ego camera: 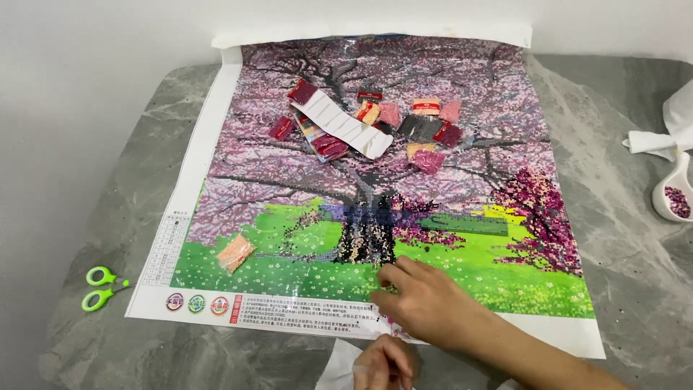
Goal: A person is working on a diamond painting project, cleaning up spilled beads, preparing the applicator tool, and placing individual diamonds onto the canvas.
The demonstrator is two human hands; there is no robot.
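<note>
Grey marbled stone forms the table (621, 238), and one large picture canvas (303, 188) of a pink blossom tree over green grass lies flat across the middle of the frame. At the lower centre, the right hand (426, 300) rests on the canvas's bottom edge with fingers curled and fingertips pressed together near the dark tree trunk; whether they pinch anything is too small to tell. Just below it, at the bottom edge of the frame, the left hand (382, 365) is curled around a piece of clear plastic film (339, 368). On the upper middle of the canvas sits a loose cluster of roughly a dozen small bead packets (426, 130) in reds, pinks and peach, together with one white paper strip (346, 124). One more peach packet (235, 252) lies alone on the grass at the lower left. One pair of green-handled scissors (101, 287) lies on the table at the far left. At the far right stand one white scoop tray (675, 191) holding purple beads and one white crumpled paper (668, 126).
</note>
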